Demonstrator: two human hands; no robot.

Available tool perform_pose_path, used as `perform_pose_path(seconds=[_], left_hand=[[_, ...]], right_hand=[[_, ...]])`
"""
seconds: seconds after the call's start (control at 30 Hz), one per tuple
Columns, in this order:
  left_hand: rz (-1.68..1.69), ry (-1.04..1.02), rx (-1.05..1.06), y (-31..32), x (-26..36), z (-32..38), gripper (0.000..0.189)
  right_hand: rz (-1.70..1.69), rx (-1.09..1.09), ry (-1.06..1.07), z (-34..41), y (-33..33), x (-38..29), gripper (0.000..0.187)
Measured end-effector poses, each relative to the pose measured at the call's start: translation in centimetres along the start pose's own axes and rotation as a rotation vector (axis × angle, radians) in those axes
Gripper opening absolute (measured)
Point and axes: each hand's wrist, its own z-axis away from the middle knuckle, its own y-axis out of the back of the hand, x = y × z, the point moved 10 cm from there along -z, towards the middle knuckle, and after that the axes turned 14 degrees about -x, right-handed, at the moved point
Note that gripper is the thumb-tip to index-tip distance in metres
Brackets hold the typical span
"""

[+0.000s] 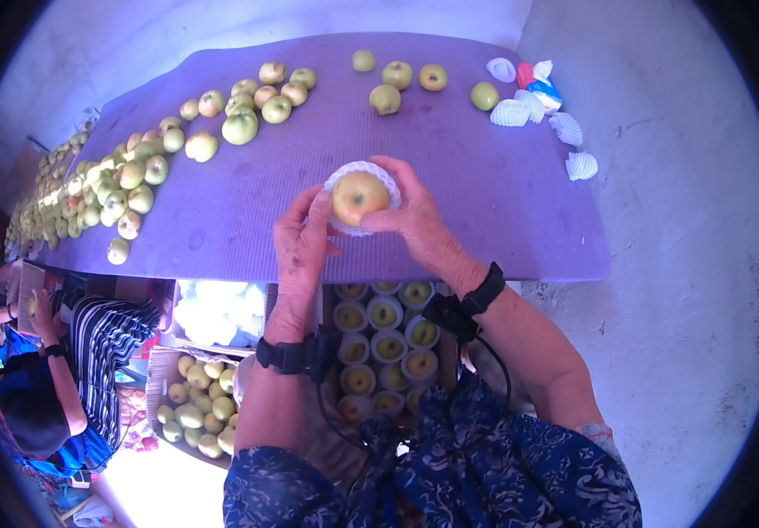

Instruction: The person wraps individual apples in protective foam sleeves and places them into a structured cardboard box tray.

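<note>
Between my two hands, above the front part of the purple ribbed mat (254, 191), is a yellow-green apple (360, 197) with a pinkish blush, seated in a white foam net sleeve (335, 173). My left hand (303, 237) grips it from the left side, thumb at the sleeve's edge. Around its right side my right hand (416, 218) is closed, with the thumb on the apple's lower face. Below the mat's front edge stands a box of apples in foam sleeves (389, 348), partly hidden by my forearms.
Many loose apples (115, 204) spread over the mat's left side; a few (386, 99) lie at the back. Empty foam sleeves (510, 113) and a colourful packet (541, 86) lie back right. Lower left are a box of foam sleeves (221, 313), a carton of apples (201, 402) and a co-worker (36, 396).
</note>
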Motion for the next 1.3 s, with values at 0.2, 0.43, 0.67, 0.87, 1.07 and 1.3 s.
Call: perform_pose_path(seconds=[0.2,0.43,0.67,0.87,1.07,1.3], left_hand=[[-0.276,-0.137,0.097,0.7,2.2,1.0,0.021],[-0.21,-0.054,-0.038,0.7,2.3,0.1,0.05],[-0.002,-0.013,-0.292,-1.8,1.3,-0.2,0.06],[0.09,-0.021,-0.176,-1.3,1.3,0.3,0.056],[0.068,-0.015,-0.227,-1.5,0.2,0.0,0.055],[-0.068,-0.161,-0.246,-2.2,1.1,-0.7,0.066]], right_hand=[[-0.024,0.039,-0.056,0.1,0.2,0.1,0.078],[-0.044,-0.079,-0.037,-0.5,1.1,0.9,0.079],[0.043,-0.258,-0.077,-0.5,-1.4,0.7,0.074],[-0.044,-0.218,-0.134,-0.1,-1.2,0.9,0.068],[0.043,-0.185,-0.11,-0.5,-0.9,1.8,0.062],[-0.094,-0.081,-0.09,0.9,-0.1,1.2,0.054]])
